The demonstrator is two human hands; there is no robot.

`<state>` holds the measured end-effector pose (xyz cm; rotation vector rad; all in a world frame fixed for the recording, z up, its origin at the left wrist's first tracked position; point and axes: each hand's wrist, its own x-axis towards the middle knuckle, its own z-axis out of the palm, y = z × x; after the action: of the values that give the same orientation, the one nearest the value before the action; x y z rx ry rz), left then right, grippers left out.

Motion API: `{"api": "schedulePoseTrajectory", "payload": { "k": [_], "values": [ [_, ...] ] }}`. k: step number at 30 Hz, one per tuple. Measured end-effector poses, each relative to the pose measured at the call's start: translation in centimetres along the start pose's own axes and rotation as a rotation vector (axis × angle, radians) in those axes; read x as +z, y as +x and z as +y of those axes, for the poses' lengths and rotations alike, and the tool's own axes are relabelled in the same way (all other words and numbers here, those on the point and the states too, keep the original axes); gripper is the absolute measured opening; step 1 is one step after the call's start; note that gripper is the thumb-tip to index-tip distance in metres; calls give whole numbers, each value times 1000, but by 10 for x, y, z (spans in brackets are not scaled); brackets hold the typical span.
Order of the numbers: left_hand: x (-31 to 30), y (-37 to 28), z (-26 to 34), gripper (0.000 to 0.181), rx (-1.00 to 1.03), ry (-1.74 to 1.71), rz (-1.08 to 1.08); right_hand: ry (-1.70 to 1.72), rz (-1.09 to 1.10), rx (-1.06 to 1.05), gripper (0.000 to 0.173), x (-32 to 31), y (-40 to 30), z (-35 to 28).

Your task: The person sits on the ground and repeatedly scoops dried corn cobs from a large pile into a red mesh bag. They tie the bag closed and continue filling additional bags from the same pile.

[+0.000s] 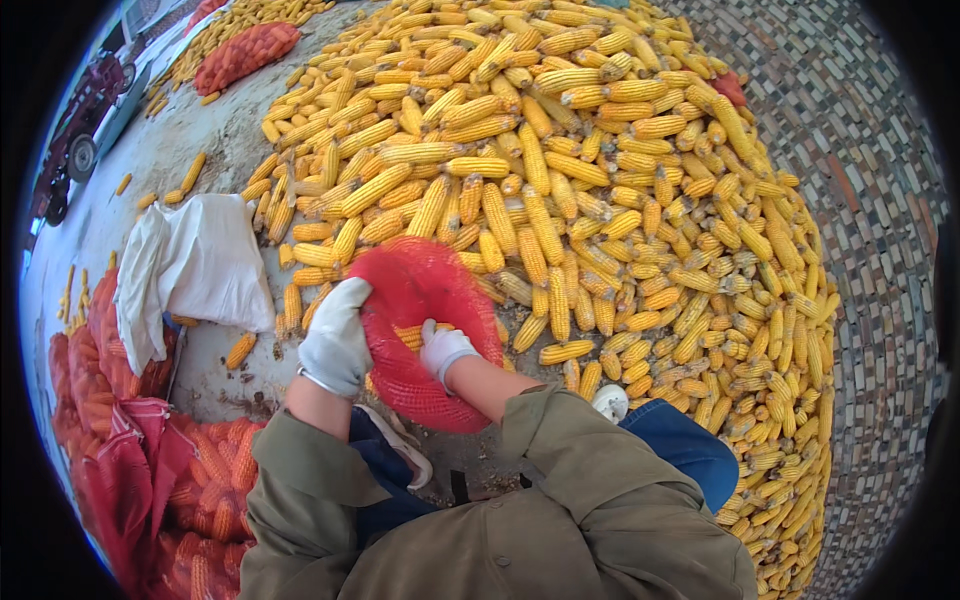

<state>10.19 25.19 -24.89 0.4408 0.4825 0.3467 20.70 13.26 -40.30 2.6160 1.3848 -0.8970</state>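
Note:
A red mesh sack (424, 277) stands open-mouthed before me, between my body and a large heap of yellow corn cobs (570, 225). My left hand (337, 337), in a white work glove, grips the sack's rim on its left side. My right hand (444, 349), also gloved in white, reaches inside the mouth; beside its fingers lies a yellow corn cob (411, 336) in the sack. Whether that hand holds the cob cannot be told, as its fingertips are partly hidden.
Filled red mesh sacks (217, 465) lie at the lower left, with a white woven sack (214, 255) above them. Another full sack (247, 56) and a wheeled vehicle (81, 154) stand farther off. Brick paving (877, 300) borders the heap on the right.

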Motion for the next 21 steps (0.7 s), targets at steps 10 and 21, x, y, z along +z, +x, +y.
{"api": "schedulePoseTrajectory", "payload": {
  "k": [10,21],
  "values": [
    [32,-12,13,37,147,206,308,44,853,-521,70,-67,-60,34],
    [25,-11,3,33,-135,1632,92,-223,230,-506,49,-167,-19,140]
  ]
}}
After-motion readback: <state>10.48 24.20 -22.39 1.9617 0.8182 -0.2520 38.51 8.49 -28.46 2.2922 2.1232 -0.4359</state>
